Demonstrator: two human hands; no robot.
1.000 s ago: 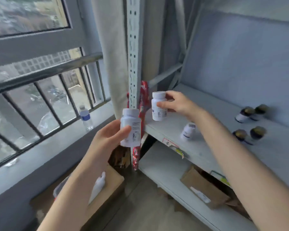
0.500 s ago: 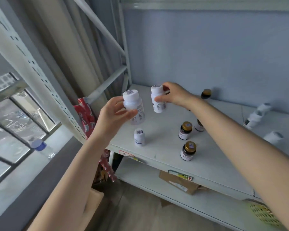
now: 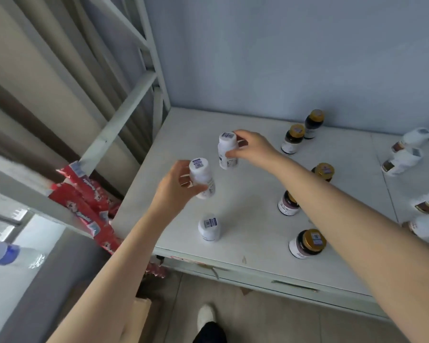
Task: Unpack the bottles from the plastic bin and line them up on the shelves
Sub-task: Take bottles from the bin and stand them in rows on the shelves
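My left hand (image 3: 175,188) grips a white pill bottle (image 3: 202,178) just above the white shelf (image 3: 253,199), near its left side. My right hand (image 3: 252,149) holds a second white pill bottle (image 3: 227,151) upright, a little farther back, low over the shelf. A third white bottle (image 3: 208,227) stands alone on the shelf near the front edge, below my left hand. The plastic bin is out of view.
Several dark bottles with gold caps (image 3: 307,243) stand right of my arms, two more at the back (image 3: 294,138). White wrapped bottles (image 3: 404,157) lie at the far right. Red packets (image 3: 84,201) hang by the left upright post. A water bottle (image 3: 3,253) lies on the windowsill.
The view has swung from the window to the shelf. Both hands have carried their bottles in over the shelf and lowered them toward its surface.
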